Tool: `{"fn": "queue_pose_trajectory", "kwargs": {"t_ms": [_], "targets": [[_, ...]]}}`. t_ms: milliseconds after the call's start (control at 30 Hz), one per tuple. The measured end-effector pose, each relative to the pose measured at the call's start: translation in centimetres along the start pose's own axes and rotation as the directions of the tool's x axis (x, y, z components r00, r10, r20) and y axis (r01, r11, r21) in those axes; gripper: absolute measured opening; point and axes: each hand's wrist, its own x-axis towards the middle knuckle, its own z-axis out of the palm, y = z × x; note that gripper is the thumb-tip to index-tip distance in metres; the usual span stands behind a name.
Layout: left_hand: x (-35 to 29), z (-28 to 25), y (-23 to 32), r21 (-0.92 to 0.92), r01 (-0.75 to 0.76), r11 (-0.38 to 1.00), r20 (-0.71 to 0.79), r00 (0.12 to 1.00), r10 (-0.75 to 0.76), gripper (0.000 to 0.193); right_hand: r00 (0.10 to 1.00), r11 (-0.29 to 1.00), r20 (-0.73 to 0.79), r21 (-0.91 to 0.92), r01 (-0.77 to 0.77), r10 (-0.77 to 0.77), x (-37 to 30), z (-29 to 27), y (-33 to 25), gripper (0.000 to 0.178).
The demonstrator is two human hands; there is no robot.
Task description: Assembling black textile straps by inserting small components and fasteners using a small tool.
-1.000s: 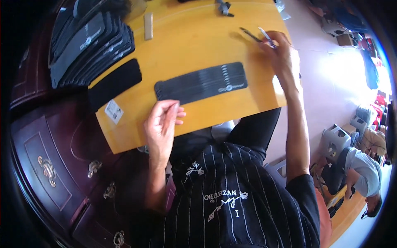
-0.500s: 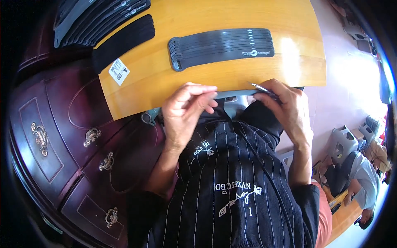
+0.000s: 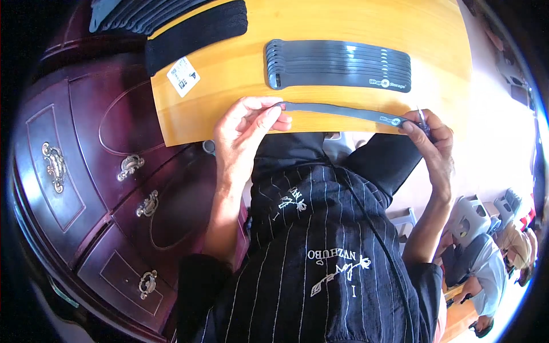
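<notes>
A single long grey strap [image 3: 337, 110] is stretched between my two hands above the near edge of the table. My left hand [image 3: 247, 123] is closed, pinching its left end between thumb and fingers. At the other end my right hand [image 3: 432, 134] grips the strap, with a slim pointed tool [image 3: 422, 116] also held among its fingers. The tool has a silver tip and a dark handle; its exact kind is partly hidden. Just beyond lies a fanned stack of grey straps [image 3: 337, 64] with looped left ends.
The yellow wooden table [image 3: 229, 123] also carries a pile of black straps [image 3: 197, 35], more grey straps [image 3: 143, 20] and a white label [image 3: 183, 76]. A dark red drawer cabinet [image 3: 86, 171] stands on the left. At right, a person [image 3: 483, 268] sits near grey stools [image 3: 470, 216].
My hands have moved apart, the right one to the right, and the grey strap now shows extended between them. The view has shifted, so the table appears further up and right.
</notes>
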Motion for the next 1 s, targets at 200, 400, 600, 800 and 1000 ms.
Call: {"fn": "queue_pose_trajectory", "kwargs": {"t_ms": [200, 400, 600, 800, 1000], "targets": [[0.7, 0.5, -0.3, 0.145, -0.211, 0.967, -0.083, 0.971, 0.224, 0.013, 0.993, 0.999, -0.118, -0.044, -0.03, 0.025, 1.2, 0.2, -0.1, 0.021], [1.4, 1.1, 0.1, 0.365, -0.2, 0.909, -0.128, 0.957, 0.262, 0.012, 0.983, 0.997, -0.178, -0.052, -0.052, 0.042, 1.6, -0.3, 1.0, 0.019], [1.9, 1.0, 0.0, 0.362, -0.211, 0.908, -0.144, 0.95, 0.278, 0.011, 0.979, 0.998, -0.204, -0.051, -0.021, 0.01, 2.0, -0.1, 0.5, 0.017], [2.3, 1.3, -0.1, 0.355, -0.209, 0.911, -0.166, 0.945, 0.281, 0.011, 0.965, 0.999, -0.26, 0.025, -0.022, 0.027, 2.1, 0.4, 0.4, 0.016], [2.5, 1.2, 0.0, 0.416, -0.244, 0.876, -0.146, 0.933, 0.329, 0.012, 0.964, 0.999, -0.263, 0.036, -0.033, 0.041, 2.0, 0.3, 0.6, 0.015]]}}
